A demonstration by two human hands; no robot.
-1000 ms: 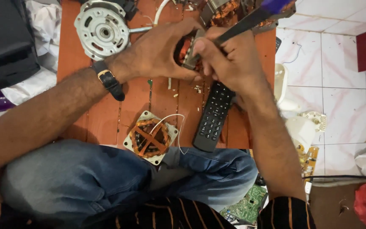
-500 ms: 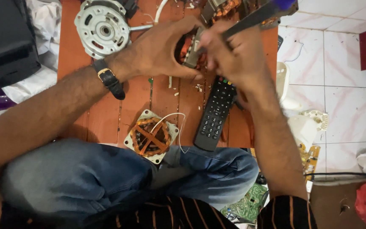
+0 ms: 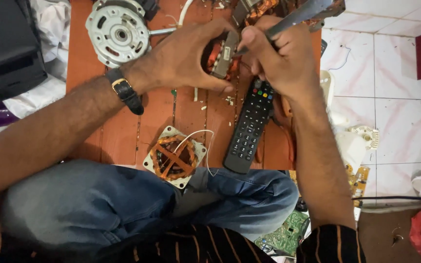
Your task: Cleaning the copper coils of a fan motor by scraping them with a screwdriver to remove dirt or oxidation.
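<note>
- Knees in blue jeans (image 3: 98,204) fill the near edge, crossed, so the person sits low and close to the orange wooden surface (image 3: 81,58).
- Copper-wound square coil (image 3: 174,157) rests at the surface's near edge, touching the jeans, its white wire looping loose, out of the hands' way.
- Black remote (image 3: 249,127) lies lengthwise beside it, its far end under the right hand.
- Left hand (image 3: 183,56), a watch (image 3: 124,90) on its wrist, is curled shut around a small motor part (image 3: 224,54), lifting it just off the surface, seemingly to steady it.
- Right hand (image 3: 281,61) is closed on a metal tool (image 3: 298,17), its tip pressed at that part.
- Round grey motor (image 3: 118,31) sits farthest away, by itself.
</note>
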